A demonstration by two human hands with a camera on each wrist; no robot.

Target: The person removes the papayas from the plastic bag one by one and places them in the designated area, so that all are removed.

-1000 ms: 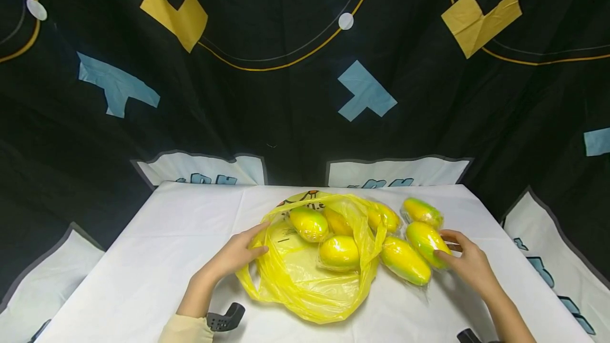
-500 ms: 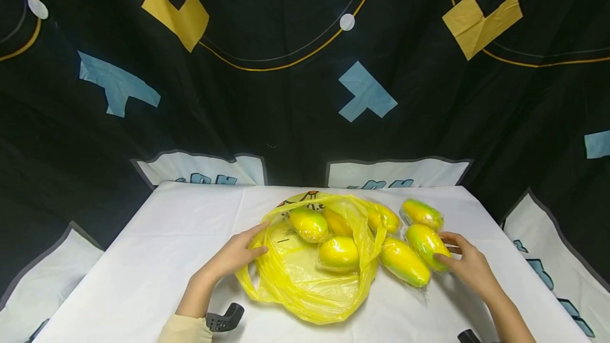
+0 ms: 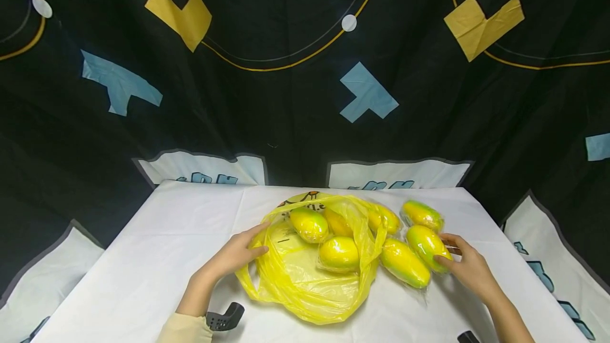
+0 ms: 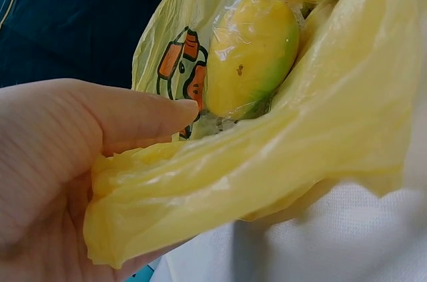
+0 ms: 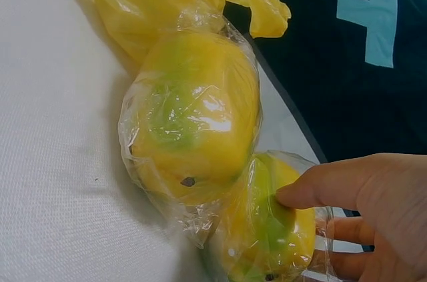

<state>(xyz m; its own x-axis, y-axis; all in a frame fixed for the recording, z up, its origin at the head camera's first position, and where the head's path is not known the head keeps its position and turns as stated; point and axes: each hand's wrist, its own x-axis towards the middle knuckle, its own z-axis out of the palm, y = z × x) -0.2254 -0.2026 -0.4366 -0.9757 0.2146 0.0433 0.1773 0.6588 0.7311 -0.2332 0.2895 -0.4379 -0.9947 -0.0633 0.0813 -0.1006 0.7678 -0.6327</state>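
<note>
A yellow plastic bag [image 3: 314,300] lies with its mouth open toward me, with several film-wrapped yellow-green mangoes [image 3: 308,225] inside. My left hand [image 3: 235,252] holds the bag's left rim; in the left wrist view the thumb [image 4: 153,114] is on the inner side and the other fingers are mostly hidden behind the plastic. To the right of the bag, my right hand [image 3: 469,266] grips one wrapped mango [image 3: 425,245] by its right end, thumb on the near side and fingers on the far side. Another wrapped mango [image 5: 197,115] lies between it and the bag.
A third loose mango [image 3: 422,213] lies behind the gripped one. The white-covered table [image 3: 157,247] ends at a dark curtain [image 3: 286,120] with taped shapes. A black wrist device [image 3: 225,317] is on the left wrist.
</note>
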